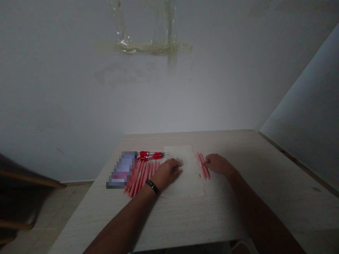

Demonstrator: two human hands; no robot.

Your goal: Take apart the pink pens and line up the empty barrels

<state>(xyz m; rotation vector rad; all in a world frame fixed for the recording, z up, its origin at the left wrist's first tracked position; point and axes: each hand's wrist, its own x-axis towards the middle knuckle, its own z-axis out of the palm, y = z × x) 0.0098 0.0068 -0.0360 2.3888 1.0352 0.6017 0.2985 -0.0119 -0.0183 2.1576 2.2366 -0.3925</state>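
A pale, dim room: a scuffed wall (217, 91) rises at 12 o'clock, with strips of shiny tape (148, 48) high on it. Against it stands a light wooden table (185, 222).

Taking the middle of the table's sheet (190, 187) as the clock's centre, two pink pens (203, 166) lie side by side at 3 o'clock, by its ragged edge. A larger group of pink pens (141, 176) fans out at 9 o'clock; lying flat and close together, they probably keep one another from rolling. A few red pens (150, 154) lie crosswise at 10 o'clock, perhaps turned that way to keep the colours apart. Beyond, at 9 o'clock, is a blurred panel (122, 171), too pixelated to identify.

The left hand (168, 173), wearing a dark band (152, 186), reaches over the sheet, thumb and fingers parted, with no pen visible in its gap; this may steady the sheet. The right hand (217, 163) is bent inward at 3 o'clock, fingertips narrowed at the pink pair, seemingly to line them up. Whether it grips one or merely touches it, I cannot tell.
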